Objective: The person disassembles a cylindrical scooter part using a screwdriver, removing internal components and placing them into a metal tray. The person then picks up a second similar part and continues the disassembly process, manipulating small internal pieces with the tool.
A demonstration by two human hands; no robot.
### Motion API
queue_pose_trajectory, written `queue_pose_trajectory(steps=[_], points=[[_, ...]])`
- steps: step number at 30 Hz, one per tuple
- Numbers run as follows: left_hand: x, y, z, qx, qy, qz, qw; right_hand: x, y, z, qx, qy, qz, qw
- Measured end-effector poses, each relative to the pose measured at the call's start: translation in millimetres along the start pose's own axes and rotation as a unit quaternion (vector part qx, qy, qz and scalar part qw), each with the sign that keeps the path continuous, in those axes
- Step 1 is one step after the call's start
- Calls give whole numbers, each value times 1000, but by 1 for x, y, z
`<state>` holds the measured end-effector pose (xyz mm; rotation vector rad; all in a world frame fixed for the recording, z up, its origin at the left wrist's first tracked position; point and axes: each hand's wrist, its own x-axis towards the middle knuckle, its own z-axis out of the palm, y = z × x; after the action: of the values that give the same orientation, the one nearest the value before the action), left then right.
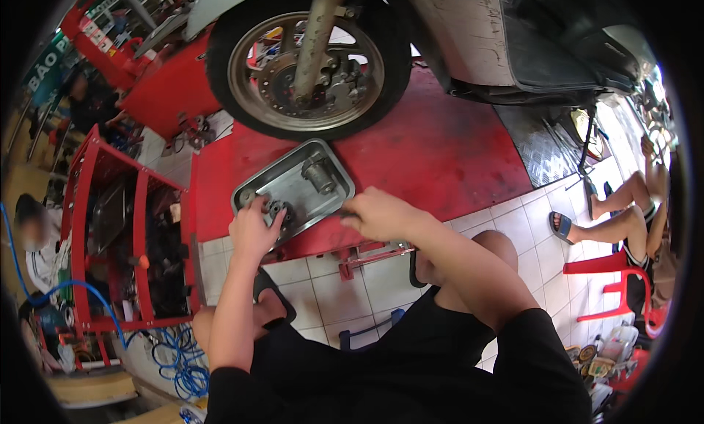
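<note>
A shallow metal tray [273, 176] rests on the red lift platform, below the motorbike's front wheel. Inside it, toward the right, lies a grey cylindrical metal part [317, 176]. At the tray's near left corner my left hand [254, 229] has its thumb and fingers around a small dark metal part [280, 210]. My right hand [385, 215] is closed just beyond the tray's right side. A dark end of something shows at its fingers, too little to name.
The scooter's front wheel [220, 79] stands over the red platform [447, 145]. A red tool trolley [139, 240] is at the left, with a coiled blue hose [180, 365] near it. At the right, a person sits by a red plastic chair [598, 266].
</note>
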<state>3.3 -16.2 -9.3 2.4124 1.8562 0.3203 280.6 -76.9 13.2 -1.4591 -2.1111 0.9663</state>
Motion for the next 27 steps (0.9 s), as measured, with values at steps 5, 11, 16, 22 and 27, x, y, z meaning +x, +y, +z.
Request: queue_pose_trajectory(steps=[5, 11, 16, 22, 27], points=[[-6, -6, -13, 8, -82, 74, 994, 1, -3, 13, -94, -84, -23, 992], [-12, -9, -31, 8, -130, 83, 988, 24, -4, -9, -121, 42, -8, 992], [-10, -11, -30, -5, -139, 72, 988, 55, 14, 2, -186, 41, 65, 980], [-16, -11, -36, 24, -161, 54, 985, 73, -7, 6, -125, 50, 132, 982], [-22, -4, -38, 16, -248, 64, 967, 86, -8, 29, -164, 63, 128, 976]])
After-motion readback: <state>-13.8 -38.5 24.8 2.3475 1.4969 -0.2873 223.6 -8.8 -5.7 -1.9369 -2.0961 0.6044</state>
